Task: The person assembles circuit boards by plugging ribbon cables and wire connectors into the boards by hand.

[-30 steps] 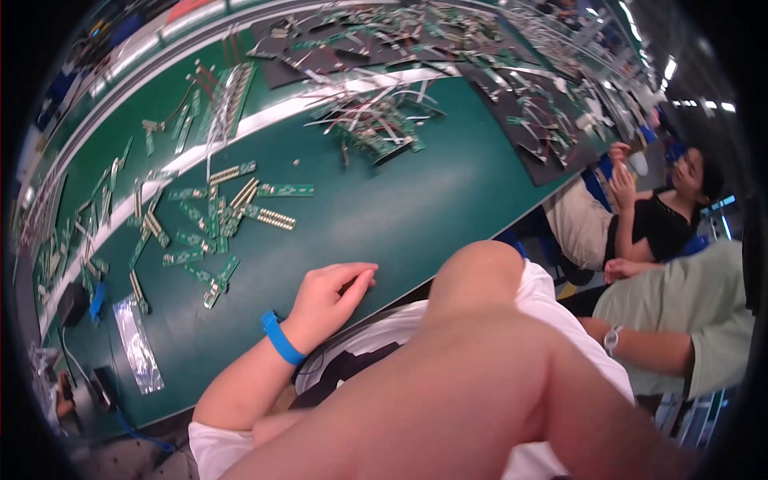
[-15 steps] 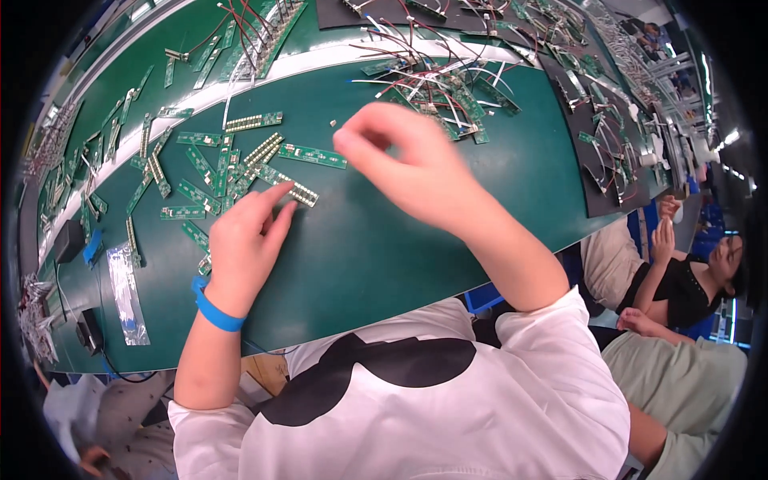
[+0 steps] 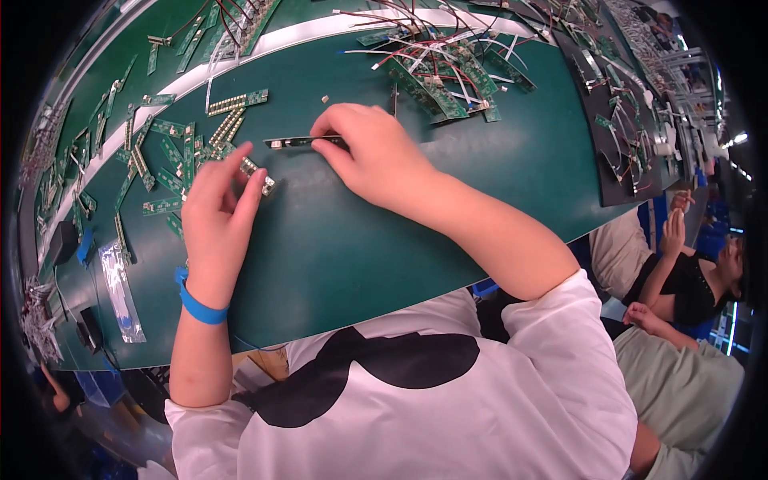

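My right hand (image 3: 372, 152) pinches a narrow circuit board (image 3: 290, 143) by its right end, between thumb and fingers. The board is turned edge-on, with a small white connector near its left end. My left hand (image 3: 214, 200) wears a blue wrist strap (image 3: 200, 308). Its thumb and index finger are apart, beside another circuit board (image 3: 260, 178) with rows of pale components, partly hidden by the thumb. Whether the fingertips touch that board, I cannot tell. Beyond my left hand lies a loose pile of similar green boards (image 3: 189, 152).
Wired boards (image 3: 436, 84) with red, black and white leads are heaped at the far middle. A black mat (image 3: 620, 160) with more boards lies at right. A clear plastic bag (image 3: 120, 296) sits at left. A seated person (image 3: 672, 264) is at far right.
My right hand has taken hold of a circuit board from beside the pile and turned it edge-on. My left hand stays near the pale-component board. The whole view has shifted slightly.
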{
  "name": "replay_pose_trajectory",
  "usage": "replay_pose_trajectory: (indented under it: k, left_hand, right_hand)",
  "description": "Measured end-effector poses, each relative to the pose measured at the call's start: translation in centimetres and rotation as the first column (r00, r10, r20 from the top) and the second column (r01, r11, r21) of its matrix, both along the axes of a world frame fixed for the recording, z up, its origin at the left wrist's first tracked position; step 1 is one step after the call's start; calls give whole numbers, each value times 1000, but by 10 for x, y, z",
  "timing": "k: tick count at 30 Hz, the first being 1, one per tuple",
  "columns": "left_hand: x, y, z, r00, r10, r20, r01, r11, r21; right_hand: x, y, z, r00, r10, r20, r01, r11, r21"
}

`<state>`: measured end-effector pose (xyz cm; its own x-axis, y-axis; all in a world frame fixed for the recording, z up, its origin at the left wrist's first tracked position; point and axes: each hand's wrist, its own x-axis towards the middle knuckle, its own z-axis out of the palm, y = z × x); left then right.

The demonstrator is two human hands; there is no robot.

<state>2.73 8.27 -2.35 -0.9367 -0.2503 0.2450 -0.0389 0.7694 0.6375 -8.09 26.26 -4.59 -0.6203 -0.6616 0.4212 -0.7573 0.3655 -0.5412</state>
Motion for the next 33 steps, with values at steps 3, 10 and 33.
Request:
replay_pose_trajectory:
  k: [3,10,33]
  left_hand:
    - [2,21,9,960,-43,-278,134,939,317]
    - [14,21,15,839,-395,-375,521,781,343]
    - [8,21,0,707,-652,-274,694,714,89]
  right_hand:
    - [22,10,28,909,113,401,-30,978,-208]
    - [33,38,65,266,465,844,28,872,-489]
    - [53,27,41,136,426,894,64,897,-437]
